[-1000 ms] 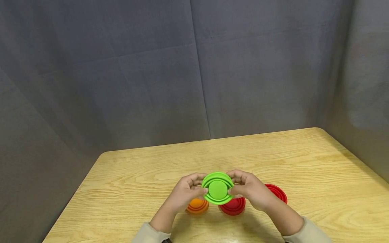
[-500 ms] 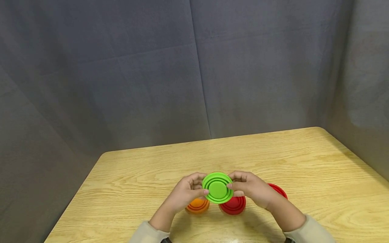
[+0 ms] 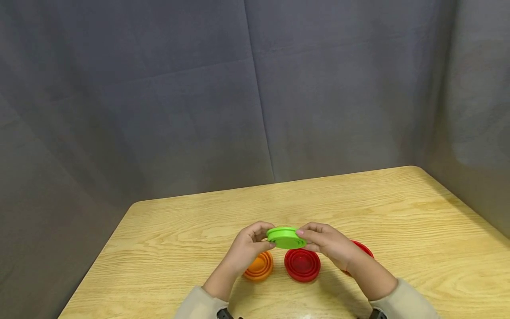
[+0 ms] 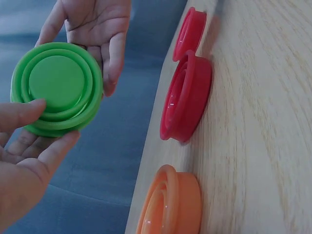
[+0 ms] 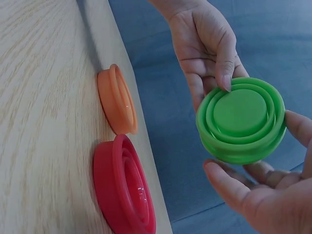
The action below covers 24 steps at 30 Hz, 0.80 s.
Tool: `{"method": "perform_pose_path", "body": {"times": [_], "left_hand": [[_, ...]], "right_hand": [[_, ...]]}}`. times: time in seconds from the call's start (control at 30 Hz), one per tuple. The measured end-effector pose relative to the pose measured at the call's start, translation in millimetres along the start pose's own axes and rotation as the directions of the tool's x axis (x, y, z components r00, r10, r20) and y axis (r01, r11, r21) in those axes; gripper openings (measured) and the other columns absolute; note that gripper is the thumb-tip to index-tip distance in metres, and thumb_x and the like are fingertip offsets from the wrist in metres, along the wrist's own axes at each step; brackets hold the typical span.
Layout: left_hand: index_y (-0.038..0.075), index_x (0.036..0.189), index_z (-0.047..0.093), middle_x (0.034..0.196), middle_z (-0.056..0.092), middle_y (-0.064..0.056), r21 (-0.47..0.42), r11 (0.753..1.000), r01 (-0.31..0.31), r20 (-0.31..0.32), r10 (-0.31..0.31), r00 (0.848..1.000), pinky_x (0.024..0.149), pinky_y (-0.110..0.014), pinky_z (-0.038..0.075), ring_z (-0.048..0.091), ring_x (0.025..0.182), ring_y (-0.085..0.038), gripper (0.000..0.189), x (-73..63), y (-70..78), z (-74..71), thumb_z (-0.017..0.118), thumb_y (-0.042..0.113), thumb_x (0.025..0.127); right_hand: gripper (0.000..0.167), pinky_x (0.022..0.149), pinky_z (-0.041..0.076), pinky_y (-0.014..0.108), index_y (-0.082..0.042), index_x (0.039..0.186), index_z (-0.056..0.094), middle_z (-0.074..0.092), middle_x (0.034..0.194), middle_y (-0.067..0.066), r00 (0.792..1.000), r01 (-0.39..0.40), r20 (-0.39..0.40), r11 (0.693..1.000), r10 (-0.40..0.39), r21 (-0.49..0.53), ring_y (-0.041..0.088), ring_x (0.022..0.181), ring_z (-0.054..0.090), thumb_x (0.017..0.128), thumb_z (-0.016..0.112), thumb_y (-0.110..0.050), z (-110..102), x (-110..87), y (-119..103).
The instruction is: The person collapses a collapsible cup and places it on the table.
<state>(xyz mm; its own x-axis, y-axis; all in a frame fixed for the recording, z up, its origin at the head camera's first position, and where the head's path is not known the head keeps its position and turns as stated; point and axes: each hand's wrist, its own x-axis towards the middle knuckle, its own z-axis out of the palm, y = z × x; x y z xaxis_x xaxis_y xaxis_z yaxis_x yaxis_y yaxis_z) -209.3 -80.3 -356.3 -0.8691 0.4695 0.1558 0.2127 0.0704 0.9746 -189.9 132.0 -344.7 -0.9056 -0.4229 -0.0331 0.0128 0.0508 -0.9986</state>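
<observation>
A green collapsible cup (image 3: 286, 239), folded into a ringed disc, is held above the table between both hands. In the head view it is tilted nearly edge-on. My left hand (image 3: 248, 249) pinches its left side; in the right wrist view the left thumb (image 5: 224, 80) lies over the rim of the rings. My right hand (image 3: 328, 244) grips the opposite side, with thumb and fingers spread about the rim in the right wrist view. Below, a red collapsible cup (image 3: 303, 265) and an orange one (image 3: 257, 266) lie on the table, the orange partly behind my left hand.
Another red collapsible cup (image 3: 363, 249) lies to the right, partly covered by my right forearm. The wooden table (image 3: 191, 226) has rounded far corners. Grey cloth (image 3: 199, 110) hangs behind it and along both sides.
The green cup has tipped from facing the head camera to nearly edge-on. Its rings looked bent a second ago, then evenly round. More of the middle red cup now shows beneath it.
</observation>
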Motion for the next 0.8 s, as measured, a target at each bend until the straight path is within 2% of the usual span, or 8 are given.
{"method": "perform_pose_path", "body": {"times": [0.17,0.37,0.5,0.6,0.7,0.8], "left_hand": [[0.002,0.102,0.057,0.098,0.059,-0.006,0.021,1.0,0.005,-0.022,-0.005,1.0,0.078,-0.03,0.045,0.054,0.093,-0.019,0.024,4.5,-1.9,1.1,0.056,-0.003,0.079],[0.001,0.105,0.057,0.117,0.051,-0.011,0.042,0.999,0.004,-0.026,-0.003,1.0,0.084,-0.032,0.042,0.049,0.105,-0.026,0.026,7.5,-2.4,2.5,0.054,-0.004,0.08],[0.001,0.107,0.056,0.117,0.048,-0.013,0.103,0.994,0.022,-0.087,-0.013,0.996,0.083,-0.032,0.043,0.046,0.106,-0.03,0.027,9.2,-2.1,3.9,0.056,-0.002,0.08],[0.0,0.111,0.052,0.11,0.05,-0.012,0.098,0.994,0.056,-0.122,-0.044,0.992,0.079,-0.029,0.045,0.049,0.101,-0.028,0.032,11.6,-3.1,4.6,0.058,-0.002,0.079],[-0.004,0.116,0.046,0.106,0.051,-0.012,0.044,0.995,0.094,-0.11,-0.089,0.99,0.077,-0.028,0.046,0.05,0.099,-0.026,0.041,14.3,-5.8,3.2,0.059,-0.005,0.077],[-0.006,0.121,0.041,0.109,0.05,-0.013,0.003,0.991,0.136,-0.056,-0.135,0.989,0.08,-0.028,0.045,0.048,0.103,-0.028,0.051,17.1,-8.3,-0.5,0.06,-0.008,0.073]], "right_hand": [[0.048,0.081,0.044,0.033,0.014,0.108,0.042,0.052,0.097,0.013,0.998,-0.043,-0.037,0.998,0.044,0.047,0.029,0.091,0.054,0.085,0.052,-0.028,-1,1.4,1],[0.052,0.082,0.044,0.033,0.016,0.11,0.041,0.052,0.099,0.015,0.991,-0.047,-0.12,0.995,0.058,0.089,0.027,0.092,0.054,0.082,0.058,-0.024,0,3.7,6],[0.052,0.085,0.041,0.038,0.012,0.113,0.043,0.052,0.102,0.015,0.979,-0.018,-0.203,0.999,0.026,0.04,0.021,0.09,0.053,0.078,0.063,-0.021,3,5.3,10],[0.054,0.083,0.041,0.037,0.009,0.115,0.043,0.053,0.104,0.015,0.969,0.008,-0.248,1.0,-0.009,-0.004,0.02,0.09,0.053,0.075,0.066,-0.017,5,5.5,12],[0.054,0.079,0.044,0.033,0.009,0.115,0.044,0.053,0.105,0.015,0.961,0.026,-0.275,0.999,-0.031,-0.02,0.02,0.089,0.054,0.072,0.069,-0.014,6,7.5,14],[0.054,0.076,0.046,0.03,0.009,0.113,0.045,0.052,0.107,0.018,0.957,0.042,-0.287,0.998,-0.053,-0.044,0.023,0.093,0.054,0.071,0.07,-0.011,5,10.7,15]]}}
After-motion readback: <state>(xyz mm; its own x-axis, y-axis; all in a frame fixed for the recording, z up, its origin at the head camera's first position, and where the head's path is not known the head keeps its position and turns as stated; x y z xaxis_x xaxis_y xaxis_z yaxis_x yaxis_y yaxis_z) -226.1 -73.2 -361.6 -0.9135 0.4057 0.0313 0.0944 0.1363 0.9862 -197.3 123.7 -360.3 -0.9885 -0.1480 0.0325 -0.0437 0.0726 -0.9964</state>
